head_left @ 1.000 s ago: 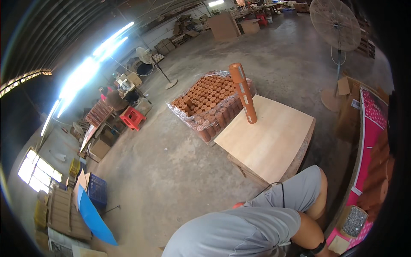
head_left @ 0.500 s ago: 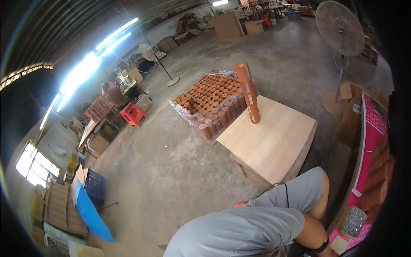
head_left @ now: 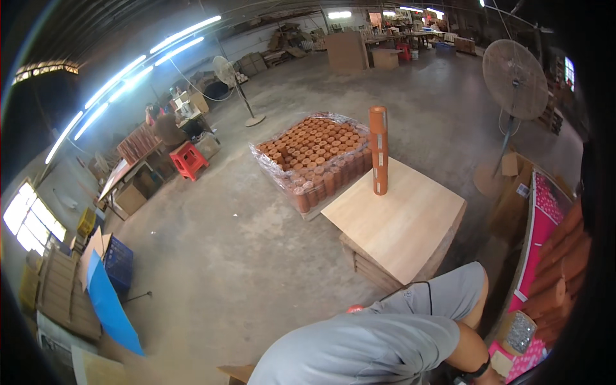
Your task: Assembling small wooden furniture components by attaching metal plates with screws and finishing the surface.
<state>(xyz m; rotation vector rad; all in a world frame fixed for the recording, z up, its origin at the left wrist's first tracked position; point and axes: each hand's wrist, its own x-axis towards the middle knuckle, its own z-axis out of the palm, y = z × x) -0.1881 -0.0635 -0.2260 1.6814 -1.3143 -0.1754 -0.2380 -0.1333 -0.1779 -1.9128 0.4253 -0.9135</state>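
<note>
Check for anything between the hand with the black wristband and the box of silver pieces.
One thing shows: a pale tan piece lies between the hand and the box of silver pieces. It looks flat, so probably hinders little. The hand is partly cut off.

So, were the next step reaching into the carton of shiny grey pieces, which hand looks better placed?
Left, most likely: the left hand partly shows at the lower edge, near the carton. The right hand is out of view, so can't be judged.
</note>
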